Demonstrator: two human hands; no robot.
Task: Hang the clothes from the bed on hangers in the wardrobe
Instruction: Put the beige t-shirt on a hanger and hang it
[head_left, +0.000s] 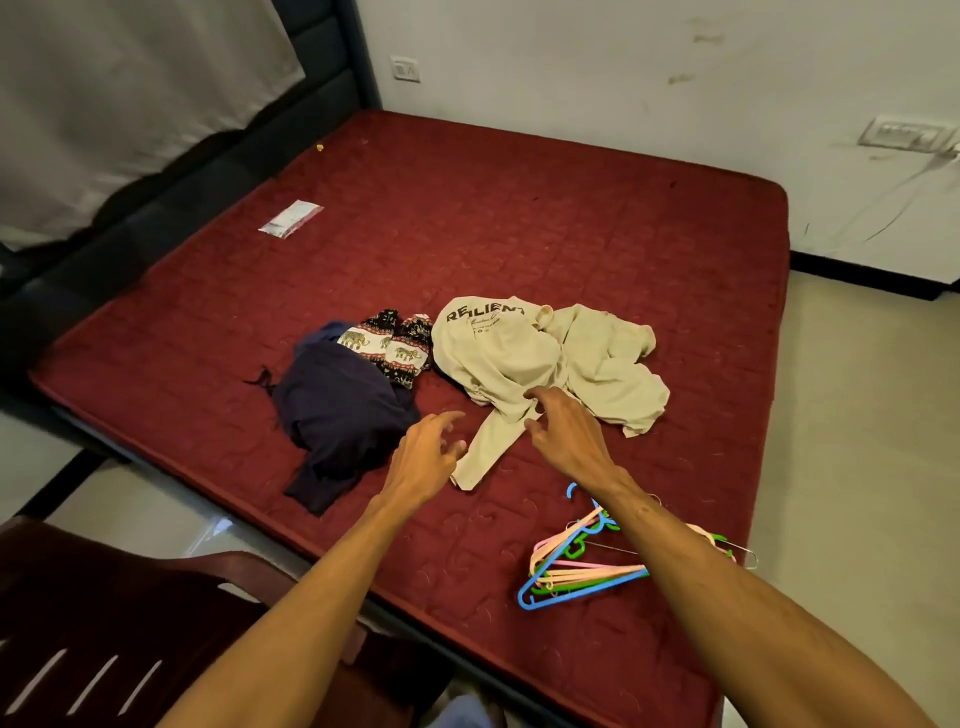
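From the head camera, both bare arms reach forward over a dark red quilted bed (519, 208). The left hand (431, 452) hangs just above the mattress, its fingers (448, 419) spread and loosely bent, holding nothing. The right hand (566, 436) is also spread wide, its fingers (540, 395) slightly curled over the lower edge of a crumpled cream long-sleeved sweatshirt with black lettering (509, 353). Whether the tips touch the cloth I cannot tell, but nothing is gripped.

One cream sleeve runs down between the two sets of fingers, its cuff just beside the left fingertips. A bunched navy blue garment (337, 405) lies just left of the left fingers. A black-and-white elephant-print cloth (389, 345) rests against its far edge, beyond the left fingers. A loose pile of blue, pink and green plastic hangers (576, 564) lies on the mattress behind the right fingers, partly under that forearm.

Far beyond the left fingers lies a small clear plastic packet (291, 218). A dark brown plastic chair (104, 623) stands at the near left, off the bed.
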